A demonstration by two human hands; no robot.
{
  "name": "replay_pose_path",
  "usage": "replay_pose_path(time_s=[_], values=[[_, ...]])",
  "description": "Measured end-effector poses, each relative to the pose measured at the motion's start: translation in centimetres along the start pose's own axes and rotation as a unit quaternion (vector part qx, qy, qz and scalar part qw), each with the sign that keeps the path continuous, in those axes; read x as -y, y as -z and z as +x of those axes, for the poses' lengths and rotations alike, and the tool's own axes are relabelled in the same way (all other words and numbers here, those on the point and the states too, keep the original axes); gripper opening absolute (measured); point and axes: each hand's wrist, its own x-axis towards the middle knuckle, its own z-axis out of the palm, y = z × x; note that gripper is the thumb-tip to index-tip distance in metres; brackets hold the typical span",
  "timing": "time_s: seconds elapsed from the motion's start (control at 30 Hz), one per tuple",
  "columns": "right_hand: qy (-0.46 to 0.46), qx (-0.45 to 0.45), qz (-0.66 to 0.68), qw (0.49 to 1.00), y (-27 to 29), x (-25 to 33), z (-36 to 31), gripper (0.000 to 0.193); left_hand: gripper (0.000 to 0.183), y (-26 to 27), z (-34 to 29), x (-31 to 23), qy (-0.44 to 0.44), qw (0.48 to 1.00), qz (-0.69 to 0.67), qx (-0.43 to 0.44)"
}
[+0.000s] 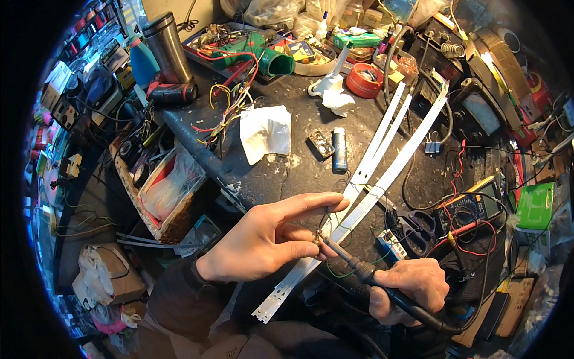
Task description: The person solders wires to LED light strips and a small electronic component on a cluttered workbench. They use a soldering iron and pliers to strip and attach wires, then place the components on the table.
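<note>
My right hand (412,290) is wrapped around the black handle of a soldering iron (353,261). The iron's tip points up and left, meeting the fingertips of my left hand (269,236). Between the thumb and curled fingers of that left hand is a thin dark wire (324,222); its end at the iron's tip is too small to make out. Beneath both hands, long white LED strips (394,161) run diagonally from the far right to the near edge. A thin green wire (341,276) loops beside the iron.
Right of the strips lie scissors (415,230) and a yellow-edged multimeter (472,203) with red leads. A blue lighter (339,149), a small metal tin (321,145) and white paper (266,134) lie ahead. A red tape roll (364,81) and a steel tumbler (169,48) stand farther back.
</note>
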Motion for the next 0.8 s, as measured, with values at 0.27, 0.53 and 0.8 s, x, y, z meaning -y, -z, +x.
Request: replay_pose_path(time_s=[0.27,0.53,0.8], values=[[-0.004,0.0,-0.007,1.0,0.16,-0.03,0.01,0.026,0.074,-0.17,0.23,0.25,-0.011,1.0,0.015,-0.007],[-0.009,-0.009,-0.016,1.0,-0.18,0.02,0.11,0.025,0.074,-0.06,0.19,0.18,-0.012,1.0,0.018,-0.007],[0.012,-0.008,-0.01,1.0,-0.18,-0.24,-0.13,0.022,0.077,0.1,0.36,0.26,-0.013,1.0,0.0,0.003]])
